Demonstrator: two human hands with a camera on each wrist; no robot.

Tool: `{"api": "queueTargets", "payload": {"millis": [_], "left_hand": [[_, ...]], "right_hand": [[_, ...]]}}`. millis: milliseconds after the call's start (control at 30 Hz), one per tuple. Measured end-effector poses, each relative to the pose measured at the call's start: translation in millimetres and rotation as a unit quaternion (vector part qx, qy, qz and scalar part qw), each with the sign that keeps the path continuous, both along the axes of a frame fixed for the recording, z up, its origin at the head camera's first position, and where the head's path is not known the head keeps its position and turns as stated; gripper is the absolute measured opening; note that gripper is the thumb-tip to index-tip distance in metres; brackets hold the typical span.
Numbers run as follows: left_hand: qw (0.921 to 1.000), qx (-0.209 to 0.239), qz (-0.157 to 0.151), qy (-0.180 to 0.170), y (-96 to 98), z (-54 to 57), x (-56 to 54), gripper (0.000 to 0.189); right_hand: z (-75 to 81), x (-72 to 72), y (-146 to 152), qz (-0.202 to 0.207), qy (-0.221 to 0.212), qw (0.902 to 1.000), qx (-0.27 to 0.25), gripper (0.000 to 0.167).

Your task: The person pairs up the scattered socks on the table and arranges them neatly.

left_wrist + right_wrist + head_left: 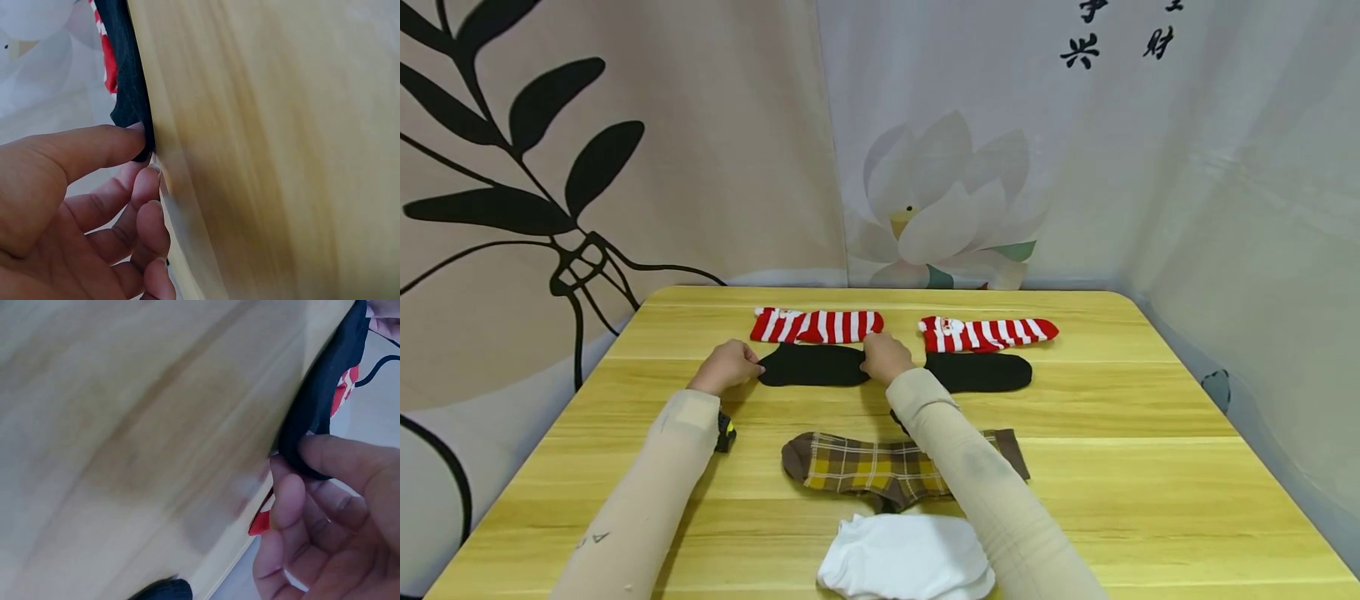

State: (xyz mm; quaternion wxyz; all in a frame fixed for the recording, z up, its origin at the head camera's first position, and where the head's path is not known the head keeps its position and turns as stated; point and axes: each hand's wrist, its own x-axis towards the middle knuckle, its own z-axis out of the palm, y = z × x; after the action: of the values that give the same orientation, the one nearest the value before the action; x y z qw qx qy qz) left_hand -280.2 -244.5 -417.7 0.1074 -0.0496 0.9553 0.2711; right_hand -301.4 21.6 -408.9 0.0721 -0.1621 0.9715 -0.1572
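Observation:
A black sock [813, 365] lies stretched sideways between both hands, just in front of a red-and-white striped sock [820, 326]. My left hand [727, 367] pinches its left end between thumb and forefinger, as the left wrist view shows with the black fabric [128, 69]. At the other end, the right hand [886, 357] pinches the sock's rounded tip [312, 425] in the same way. To the right lie a second black sock [981, 372] and a second striped sock [992, 334], one in front of the other.
Nearer me on the wooden table [1150, 500] lies a brown-and-yellow plaid sock [872, 467], partly behind the right sleeve [985, 492]. White socks [910, 554] sit bunched at the front. Behind the table hangs a printed curtain [745, 150].

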Motion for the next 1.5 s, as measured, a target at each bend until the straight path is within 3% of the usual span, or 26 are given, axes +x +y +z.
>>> {"api": "queueTargets", "payload": {"millis": [167, 433, 733, 1000, 1400, 1500], "left_hand": [[0.9999, 0.008, 0.004, -0.006, -1.0, -0.8, -1.7, 0.017], [0.9998, 0.019, -0.001, -0.003, -2.8, -1.7, -1.3, 0.035], [0.9996, 0.026, 0.0, -0.004, -6.1, -4.4, -2.9, 0.018], [0.9992, 0.037, 0.001, -0.013, -5.6, -5.2, -4.8, 0.029], [0.9996, 0.024, -0.006, 0.014, -2.0, -2.1, -1.4, 0.03], [0.9994, 0.026, -0.013, 0.017, -2.4, -1.1, -0.9, 0.026]], "right_hand": [[1.2, 1.1, 0, 0.003, 0.0, 1.0, 0.0, 0.011], [-1.3, -0.2, 1, 0.004, 0.008, 0.9998, -0.016, 0.012], [-7.3, -3.3, 4, -0.007, 0.003, 0.9988, -0.049, 0.029], [-8.1, -4.0, 6, -0.009, 0.006, 0.9982, -0.06, 0.03], [-10.5, -8.0, 10, -0.003, 0.007, 0.9977, -0.067, 0.031], [-9.8, -9.2, 12, -0.003, -0.002, 0.9974, -0.073, 0.038]]}}
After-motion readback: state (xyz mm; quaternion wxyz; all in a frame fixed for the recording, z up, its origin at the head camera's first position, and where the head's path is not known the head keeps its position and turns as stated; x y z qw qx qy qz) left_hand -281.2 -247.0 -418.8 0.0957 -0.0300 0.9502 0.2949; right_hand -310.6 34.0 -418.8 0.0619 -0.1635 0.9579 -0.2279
